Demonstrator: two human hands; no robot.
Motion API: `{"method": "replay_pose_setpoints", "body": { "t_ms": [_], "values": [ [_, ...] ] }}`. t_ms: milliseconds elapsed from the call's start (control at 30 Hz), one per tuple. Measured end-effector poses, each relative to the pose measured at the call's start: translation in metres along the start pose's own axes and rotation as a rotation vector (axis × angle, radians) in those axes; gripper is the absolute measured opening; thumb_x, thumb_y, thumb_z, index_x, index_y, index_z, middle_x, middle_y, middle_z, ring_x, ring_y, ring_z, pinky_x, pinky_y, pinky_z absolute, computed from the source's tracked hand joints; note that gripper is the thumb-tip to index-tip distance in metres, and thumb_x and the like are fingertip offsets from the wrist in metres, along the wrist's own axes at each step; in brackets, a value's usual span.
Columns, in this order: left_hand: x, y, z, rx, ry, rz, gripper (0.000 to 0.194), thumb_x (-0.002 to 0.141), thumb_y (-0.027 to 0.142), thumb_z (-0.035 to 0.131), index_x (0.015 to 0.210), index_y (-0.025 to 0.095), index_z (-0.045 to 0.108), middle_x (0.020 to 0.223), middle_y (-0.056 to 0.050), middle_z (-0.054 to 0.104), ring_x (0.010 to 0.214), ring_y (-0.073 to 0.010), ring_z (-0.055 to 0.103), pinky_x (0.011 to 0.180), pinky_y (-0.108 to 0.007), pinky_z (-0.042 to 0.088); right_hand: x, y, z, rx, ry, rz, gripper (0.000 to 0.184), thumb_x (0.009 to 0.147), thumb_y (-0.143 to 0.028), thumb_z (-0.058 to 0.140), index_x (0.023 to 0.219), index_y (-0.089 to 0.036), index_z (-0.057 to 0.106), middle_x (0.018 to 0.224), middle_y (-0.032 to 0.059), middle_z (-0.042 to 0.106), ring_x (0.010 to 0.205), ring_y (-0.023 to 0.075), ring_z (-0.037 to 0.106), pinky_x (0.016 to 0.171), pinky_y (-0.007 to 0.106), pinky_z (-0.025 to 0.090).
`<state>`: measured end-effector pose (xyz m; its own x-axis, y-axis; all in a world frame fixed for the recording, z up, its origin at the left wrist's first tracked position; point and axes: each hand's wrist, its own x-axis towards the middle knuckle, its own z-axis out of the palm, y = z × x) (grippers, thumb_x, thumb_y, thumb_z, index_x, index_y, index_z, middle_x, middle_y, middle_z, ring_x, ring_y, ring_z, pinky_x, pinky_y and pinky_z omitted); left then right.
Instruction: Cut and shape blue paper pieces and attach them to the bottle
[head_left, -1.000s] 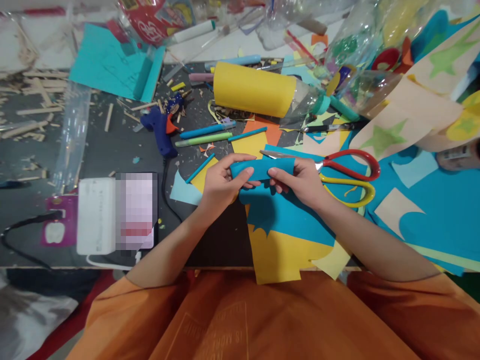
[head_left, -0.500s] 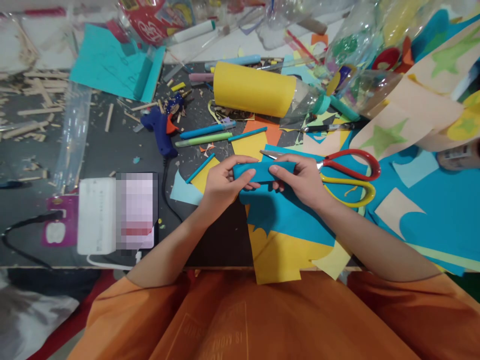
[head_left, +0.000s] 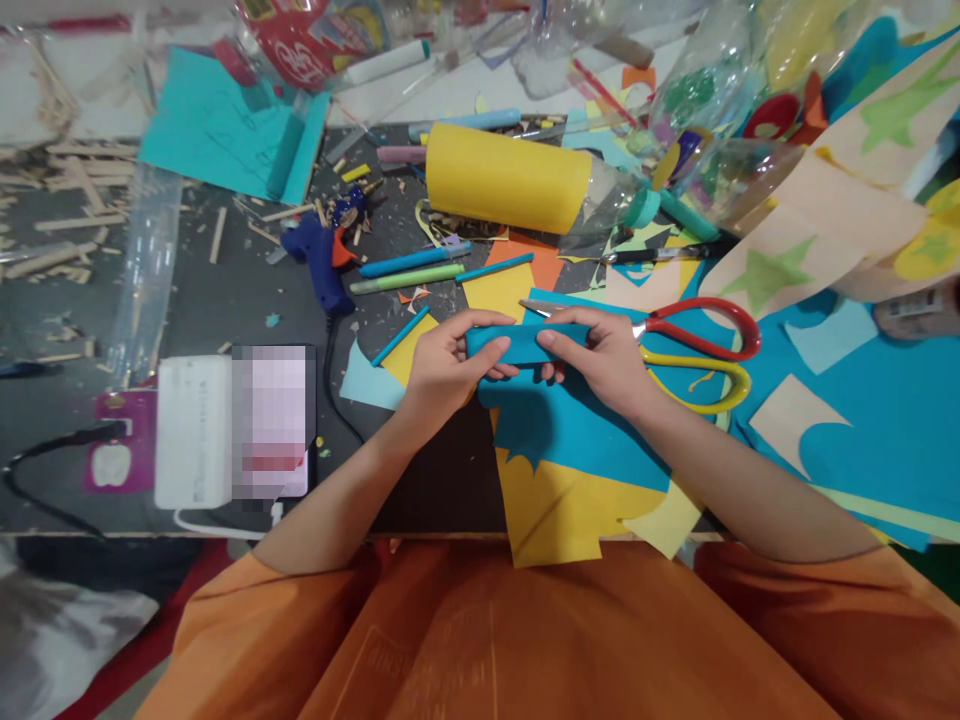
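A rolled piece of blue paper (head_left: 523, 343) is held level just above the table, between both hands. My left hand (head_left: 442, 370) is closed round its left end, thumb on top. My right hand (head_left: 604, 360) grips the right end, fingers curled over it. Beneath them lie a blue sheet (head_left: 577, 430) and a yellow sheet (head_left: 551, 515) that hangs over the table's front edge. Scissors with a red and a yellow handle (head_left: 694, 350) lie just right of my right hand.
A plastic bottle wrapped in yellow paper (head_left: 510, 180) lies behind the hands. A blue glue gun (head_left: 322, 262), pens (head_left: 409, 270), wood sticks (head_left: 67, 215) and paper scraps litter the dark table (head_left: 225, 310). A white box (head_left: 191, 432) sits at the left front. Star-cut sheets (head_left: 810, 250) lie right.
The blue roll has become tighter and narrower between my fingers. Both hands have stayed in nearly the same place.
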<state>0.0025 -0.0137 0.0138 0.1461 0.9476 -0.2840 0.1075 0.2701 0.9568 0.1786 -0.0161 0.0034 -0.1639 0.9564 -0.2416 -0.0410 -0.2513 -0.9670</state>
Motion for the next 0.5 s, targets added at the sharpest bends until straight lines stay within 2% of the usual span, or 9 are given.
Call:
{"method": "replay_pose_setpoints", "body": {
  "t_ms": [500],
  "values": [
    [-0.0013,0.0028,0.0004,-0.005,-0.023,-0.004,0.021,0.071,0.034,0.071,0.087,0.021,0.068,0.061,0.002,0.069,0.056,-0.0177,0.071,0.054,-0.025,0.058,-0.0005,0.0005,-0.0014,0.048,-0.048,0.005,0.038,0.067,-0.053,0.077,0.075,-0.019,0.061,0.047,-0.0031,0.062,0.04,0.0115,0.056,0.043,0.024,0.048]
  ]
}}
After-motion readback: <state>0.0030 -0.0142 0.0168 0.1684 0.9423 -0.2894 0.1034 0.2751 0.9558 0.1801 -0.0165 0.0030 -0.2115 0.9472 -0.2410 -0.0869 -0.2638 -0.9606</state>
